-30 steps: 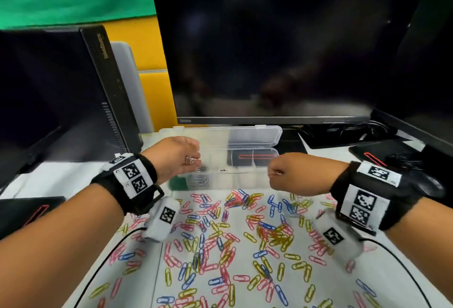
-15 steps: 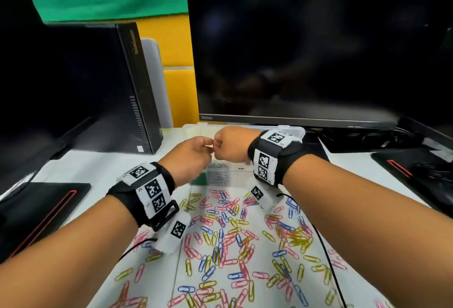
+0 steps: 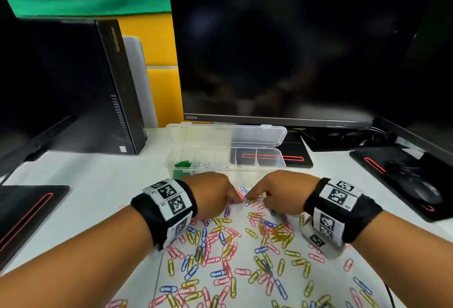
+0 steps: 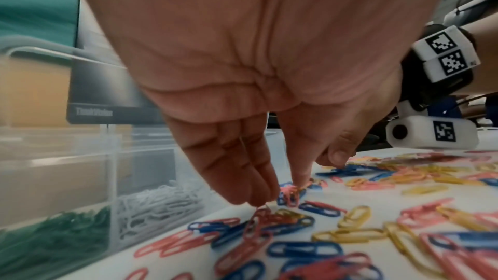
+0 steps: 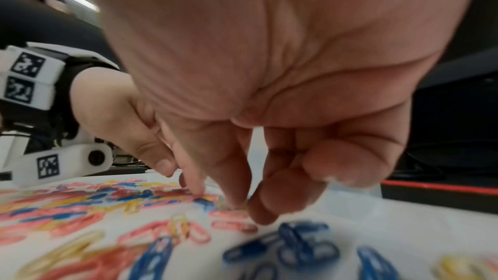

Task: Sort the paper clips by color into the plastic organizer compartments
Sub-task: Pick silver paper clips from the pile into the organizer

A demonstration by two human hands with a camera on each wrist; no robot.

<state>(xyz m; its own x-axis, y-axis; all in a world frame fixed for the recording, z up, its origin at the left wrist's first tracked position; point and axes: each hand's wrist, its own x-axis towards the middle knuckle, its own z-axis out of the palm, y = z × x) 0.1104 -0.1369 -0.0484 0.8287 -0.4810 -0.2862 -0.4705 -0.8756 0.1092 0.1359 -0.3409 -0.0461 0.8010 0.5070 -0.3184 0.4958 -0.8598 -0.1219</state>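
Fingers (image 4: 250,180) of both hands point down — tips touching the paper clips (image 3: 235,246).

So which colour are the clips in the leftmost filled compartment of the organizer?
Green clips; the left wrist view shows them best, beside white ones.

Both hands, the left hand (image 3: 212,193) and right hand (image 3: 282,194), are down among the loose clips (image 3: 232,251), fingertips nearly meeting, with little gap between them. Just beyond stands the clear organizer (image 3: 259,169), its raised lid (image 3: 228,133) leaning back toward the monitor (image 3: 294,52) (a wall behind it). A black computer case (image 3: 115,86) blocks the far left. Bare white table (image 3: 98,180) lies open left of the organizer; a black pad (image 3: 392,175) sits to the right.
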